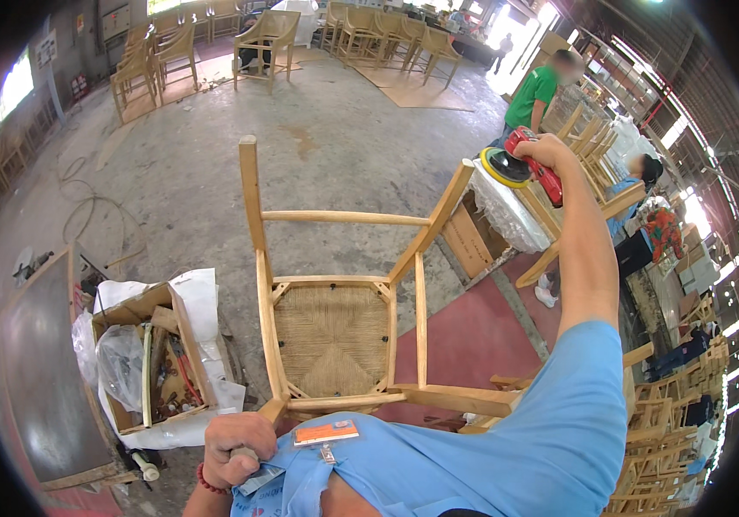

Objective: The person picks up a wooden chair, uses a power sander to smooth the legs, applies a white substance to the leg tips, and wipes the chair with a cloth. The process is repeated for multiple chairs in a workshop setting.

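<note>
Your right hand (544, 153), in the upper right of the frame, has its fingers wrapped around a red power sander (547, 184), gripping it at the end of your outstretched arm. The sander's round yellow-and-black pad (505, 169) is beside the upper end of a wooden chair's right-hand leg (449, 191); whether the two touch, you cannot tell from this angle. The chair (345, 218) fills the middle of the frame, its legs pointing away from you, the underside of its woven seat (331, 340) facing up and its near end close to your body. Your left hand (236, 448) is at the lower left, against your blue shirt (507, 431), fingers curled closed – you cannot tell whether they hold anything. Further up on the left, a wooden box (189, 345) contains a clear plastic bag (120, 366) and a red-handled tool (185, 364). More wooden chairs (268, 39) stand along the top of the frame, and a person in a green shirt (531, 96) is just beyond your sander – upper right.
</note>
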`<state>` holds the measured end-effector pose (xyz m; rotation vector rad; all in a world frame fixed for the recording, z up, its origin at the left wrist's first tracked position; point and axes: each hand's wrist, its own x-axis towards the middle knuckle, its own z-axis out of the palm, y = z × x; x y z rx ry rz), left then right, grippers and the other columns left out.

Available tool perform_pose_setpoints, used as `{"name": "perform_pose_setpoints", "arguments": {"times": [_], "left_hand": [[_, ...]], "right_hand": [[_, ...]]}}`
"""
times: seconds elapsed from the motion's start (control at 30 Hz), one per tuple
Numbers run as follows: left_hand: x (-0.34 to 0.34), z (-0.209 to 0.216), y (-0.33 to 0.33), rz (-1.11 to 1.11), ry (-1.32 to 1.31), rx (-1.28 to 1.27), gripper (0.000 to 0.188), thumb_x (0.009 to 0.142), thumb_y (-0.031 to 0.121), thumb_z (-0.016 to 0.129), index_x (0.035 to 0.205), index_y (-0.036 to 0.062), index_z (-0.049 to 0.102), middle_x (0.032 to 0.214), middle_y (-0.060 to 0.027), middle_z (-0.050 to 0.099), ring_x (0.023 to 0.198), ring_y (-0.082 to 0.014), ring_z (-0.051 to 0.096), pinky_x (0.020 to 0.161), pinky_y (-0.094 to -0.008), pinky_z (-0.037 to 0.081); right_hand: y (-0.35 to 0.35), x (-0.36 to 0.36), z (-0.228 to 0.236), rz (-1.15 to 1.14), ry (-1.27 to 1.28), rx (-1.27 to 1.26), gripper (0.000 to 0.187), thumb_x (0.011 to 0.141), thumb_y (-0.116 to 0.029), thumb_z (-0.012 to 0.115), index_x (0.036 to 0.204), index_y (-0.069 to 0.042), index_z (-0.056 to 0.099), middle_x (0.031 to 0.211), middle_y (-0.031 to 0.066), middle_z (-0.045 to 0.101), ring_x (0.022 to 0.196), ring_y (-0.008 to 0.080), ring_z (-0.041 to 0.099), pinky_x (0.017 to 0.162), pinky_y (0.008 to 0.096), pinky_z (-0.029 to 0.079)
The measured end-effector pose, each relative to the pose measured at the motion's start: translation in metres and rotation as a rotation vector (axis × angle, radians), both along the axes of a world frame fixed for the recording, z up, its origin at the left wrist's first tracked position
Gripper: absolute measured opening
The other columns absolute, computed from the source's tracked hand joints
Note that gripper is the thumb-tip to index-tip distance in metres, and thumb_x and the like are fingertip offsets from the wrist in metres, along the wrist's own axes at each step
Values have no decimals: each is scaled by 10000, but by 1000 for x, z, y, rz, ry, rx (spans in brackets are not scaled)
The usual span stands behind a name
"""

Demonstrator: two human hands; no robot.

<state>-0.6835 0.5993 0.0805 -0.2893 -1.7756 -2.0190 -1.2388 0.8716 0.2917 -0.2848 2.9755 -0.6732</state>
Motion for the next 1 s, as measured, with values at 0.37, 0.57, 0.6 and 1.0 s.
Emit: {"name": "perform_pose_setpoints", "arguments": {"times": [0.37, 0.57, 0.6, 1.0], "left_hand": [[2, -1, -7, -25, 4, -80, 366, 867, 331, 600, 651, 36, 589, 643, -78, 597, 595, -245, 597, 580, -337, 477], [1, 2, -7, -45, 2, -116, 299, 862, 274, 621, 693, 28, 597, 681, -78, 610, 612, -254, 593, 586, -341, 473], [1, 3, -7, -44, 4, -121, 297, 864, 269, 622, 693, 27, 597, 681, -77, 608, 615, -255, 592, 587, -339, 473], [7, -2, 0, -23, 24, -147, 272, 888, 271, 637, 762, 30, 615, 676, -81, 590, 587, -248, 573, 555, -328, 454]], "right_hand": [[-29, -6, -1, 76, 118, 3, 456, 613, -322, 759, 830, 64, 653, 685, 148, 638, 526, 210, 614, 474, 338, 504], [-142, 37, 11, 379, 25, -216, 470, 665, -304, 750, 974, 29, 627, 708, 95, 621, 488, 159, 574, 437, 286, 479], [-165, 49, 9, 482, -19, -249, 478, 674, -304, 748, 999, 23, 622, 712, 88, 618, 484, 151, 568, 433, 277, 475], [-346, 117, -18, 710, 57, 166, 558, 581, -426, 762, 873, 47, 708, 845, 166, 694, 716, 253, 670, 646, 357, 516]]}}
